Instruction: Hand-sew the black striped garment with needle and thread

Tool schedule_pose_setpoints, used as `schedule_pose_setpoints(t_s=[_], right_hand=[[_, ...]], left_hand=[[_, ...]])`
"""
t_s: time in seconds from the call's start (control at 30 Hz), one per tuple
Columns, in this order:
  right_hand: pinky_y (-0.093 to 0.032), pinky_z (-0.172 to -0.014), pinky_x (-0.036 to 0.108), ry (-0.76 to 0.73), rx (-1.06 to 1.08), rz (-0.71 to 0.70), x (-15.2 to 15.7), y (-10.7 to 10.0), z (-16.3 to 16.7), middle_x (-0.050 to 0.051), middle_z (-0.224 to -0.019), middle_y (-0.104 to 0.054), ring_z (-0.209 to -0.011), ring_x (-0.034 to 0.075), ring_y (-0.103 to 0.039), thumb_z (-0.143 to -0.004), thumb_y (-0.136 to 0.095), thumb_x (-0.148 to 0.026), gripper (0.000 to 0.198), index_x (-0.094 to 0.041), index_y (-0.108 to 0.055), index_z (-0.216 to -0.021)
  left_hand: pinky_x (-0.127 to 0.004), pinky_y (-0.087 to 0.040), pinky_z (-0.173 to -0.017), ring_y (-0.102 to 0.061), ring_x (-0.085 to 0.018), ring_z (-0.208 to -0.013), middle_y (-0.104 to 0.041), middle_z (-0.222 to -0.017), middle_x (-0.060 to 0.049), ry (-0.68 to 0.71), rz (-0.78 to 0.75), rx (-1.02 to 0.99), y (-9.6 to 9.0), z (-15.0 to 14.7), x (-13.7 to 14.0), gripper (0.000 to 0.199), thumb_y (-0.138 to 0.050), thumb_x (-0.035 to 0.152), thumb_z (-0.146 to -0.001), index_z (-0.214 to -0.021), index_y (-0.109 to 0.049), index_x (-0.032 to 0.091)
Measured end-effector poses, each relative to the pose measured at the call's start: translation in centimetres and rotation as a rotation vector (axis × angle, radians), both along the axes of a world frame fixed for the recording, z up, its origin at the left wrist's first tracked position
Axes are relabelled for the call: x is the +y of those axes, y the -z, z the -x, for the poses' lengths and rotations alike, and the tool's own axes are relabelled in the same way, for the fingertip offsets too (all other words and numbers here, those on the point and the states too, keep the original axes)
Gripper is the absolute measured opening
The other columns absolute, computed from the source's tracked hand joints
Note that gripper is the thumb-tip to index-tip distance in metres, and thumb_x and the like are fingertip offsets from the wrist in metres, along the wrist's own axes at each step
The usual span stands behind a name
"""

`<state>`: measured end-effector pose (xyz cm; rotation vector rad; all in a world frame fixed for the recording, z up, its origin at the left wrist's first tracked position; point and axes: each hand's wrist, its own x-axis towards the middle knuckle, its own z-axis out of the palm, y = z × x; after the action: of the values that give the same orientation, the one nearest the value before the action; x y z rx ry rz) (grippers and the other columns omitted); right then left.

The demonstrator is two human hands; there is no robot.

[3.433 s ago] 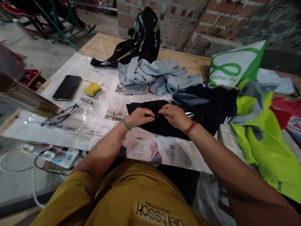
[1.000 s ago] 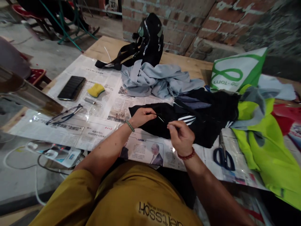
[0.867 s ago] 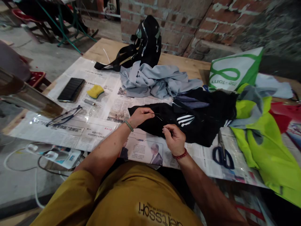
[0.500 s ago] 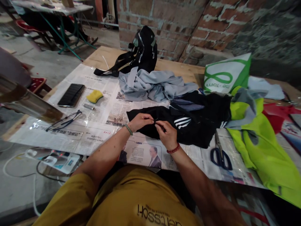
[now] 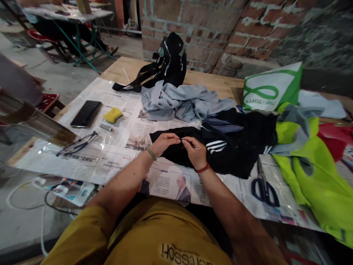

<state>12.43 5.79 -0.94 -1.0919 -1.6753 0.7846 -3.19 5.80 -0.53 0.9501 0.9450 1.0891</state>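
Black cloth with white stripes [image 5: 234, 162] lies spread on the newspaper in front of me. Over its left part, my left hand [image 5: 164, 142] is closed in a pinch, thumb against fingertips. My right hand [image 5: 195, 150] pinches too, its fingertips meeting those of the left. Between them is something small and dark, too small to make out against the black cloth. To the right of the cloth lie scissors [image 5: 264, 191] with dark blue handles. A heap of light grey cloth [image 5: 182, 100] sits just behind.
Newspaper [image 5: 110, 162] covers the wooden table. At left are a phone [image 5: 86, 114], a yellow sponge [image 5: 112, 115], glasses [image 5: 78, 143] and a tilted clear bottle [image 5: 38, 123]. A black bag [image 5: 173, 60], a green-white bag [image 5: 271, 88] and a neon-yellow garment [image 5: 317, 165] lie farther off.
My right hand's fingertips have risen slightly and closed up against my left hand's fingertips. The camera view has shifted a little; the things on the table stay put.
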Motion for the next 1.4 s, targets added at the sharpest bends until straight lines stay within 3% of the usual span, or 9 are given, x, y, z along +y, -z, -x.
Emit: schedule_pose_setpoints(t_s=[0.13, 0.33, 0.5, 0.73, 0.9, 1.1, 1.2, 1.4], right_hand=[[-0.045, -0.06, 0.024, 0.085, 0.069, 0.049, -0.1, 0.8, -0.4, -0.002, -0.067, -0.06, -0.059, 0.011, -0.056, -0.083, -0.055, -0.03, 0.012, -0.02, -0.062, -0.083], [-0.044, -0.061, 0.024, 0.124, 0.203, 0.019, -0.4, 0.2, -0.7, -0.003, -0.066, -0.058, -0.058, 0.009, -0.055, -0.086, -0.052, -0.03, 0.013, -0.019, -0.056, -0.081], [-0.045, -0.056, 0.022, 0.057, 0.391, 0.103, -0.2, 0.4, -0.6, -0.002, -0.076, -0.062, -0.055, 0.007, -0.055, -0.086, -0.053, -0.031, 0.013, -0.019, -0.054, -0.082], [-0.043, -0.054, 0.02, -0.027, 0.361, 0.178, 0.2, 0.6, -0.9, -0.006, -0.065, -0.057, -0.053, 0.006, -0.053, -0.075, -0.064, -0.021, 0.006, -0.019, -0.059, -0.077], [-0.039, -0.048, 0.017, -0.026, 0.683, 0.27, 0.8, 0.8, -1.0, -0.006, -0.068, -0.059, -0.048, 0.004, -0.049, -0.072, -0.066, -0.022, 0.014, -0.019, -0.053, -0.074], [-0.044, -0.05, 0.019, -0.052, 0.864, 0.322, 2.2, 0.1, -3.0, -0.007, -0.065, -0.056, -0.047, 0.003, -0.047, -0.072, -0.071, -0.027, 0.022, -0.02, -0.051, -0.074], [-0.044, -0.049, 0.019, -0.066, 0.885, 0.335, 2.4, -0.4, -3.7, -0.007, -0.065, -0.057, -0.048, 0.004, -0.05, -0.071, -0.072, -0.028, 0.023, -0.021, -0.051, -0.076], [-0.052, -0.052, 0.023, -0.262, 0.828, 0.513, 1.5, -0.9, -3.3, -0.005, -0.077, -0.068, -0.062, 0.012, -0.066, -0.074, -0.069, -0.041, 0.03, -0.025, -0.047, -0.087]], left_hand=[[-0.022, -0.033, -0.059, -0.044, -0.007, -0.058, -0.054, -0.061, 0.003, 0.048, -0.066, 0.151, 0.3, -0.5, 0.1, 0.023, -0.071, 0.032, -0.062, -0.069, -0.065, 0.012], [-0.022, -0.026, -0.054, -0.037, -0.006, -0.055, -0.046, -0.058, 0.005, 0.059, -0.121, 0.324, 0.2, -0.9, 0.1, 0.023, -0.066, 0.035, -0.066, -0.069, -0.063, 0.012], [-0.022, -0.028, -0.055, -0.038, -0.007, -0.057, -0.049, -0.06, 0.004, 0.062, -0.145, 0.365, 0.0, -0.9, 0.1, 0.022, -0.064, 0.035, -0.067, -0.069, -0.063, 0.013], [-0.022, -0.028, -0.056, -0.038, -0.007, -0.058, -0.047, -0.06, 0.004, 0.101, -0.188, 0.415, 0.2, -1.1, 0.1, 0.021, -0.062, 0.033, -0.07, -0.069, -0.062, 0.012], [-0.022, -0.024, -0.053, -0.032, -0.006, -0.053, -0.04, -0.056, 0.006, 0.117, -0.176, 0.417, -0.6, -1.5, -0.2, 0.022, -0.062, 0.035, -0.07, -0.069, -0.06, 0.013], [-0.022, -0.024, -0.052, -0.032, -0.006, -0.052, -0.04, -0.055, 0.006, 0.1, -0.138, 0.404, -0.2, -0.9, -0.2, 0.022, -0.064, 0.034, -0.068, -0.065, -0.059, 0.013], [-0.022, -0.028, -0.054, -0.037, -0.007, -0.056, -0.044, -0.058, 0.005, 0.073, -0.136, 0.387, 0.2, -0.6, 0.0, 0.022, -0.065, 0.035, -0.067, -0.066, -0.06, 0.013], [-0.022, -0.028, -0.054, -0.037, -0.007, -0.056, -0.045, -0.059, 0.004, 0.088, -0.135, 0.375, 0.4, -0.7, 0.2, 0.022, -0.065, 0.035, -0.066, -0.067, -0.062, 0.013]])
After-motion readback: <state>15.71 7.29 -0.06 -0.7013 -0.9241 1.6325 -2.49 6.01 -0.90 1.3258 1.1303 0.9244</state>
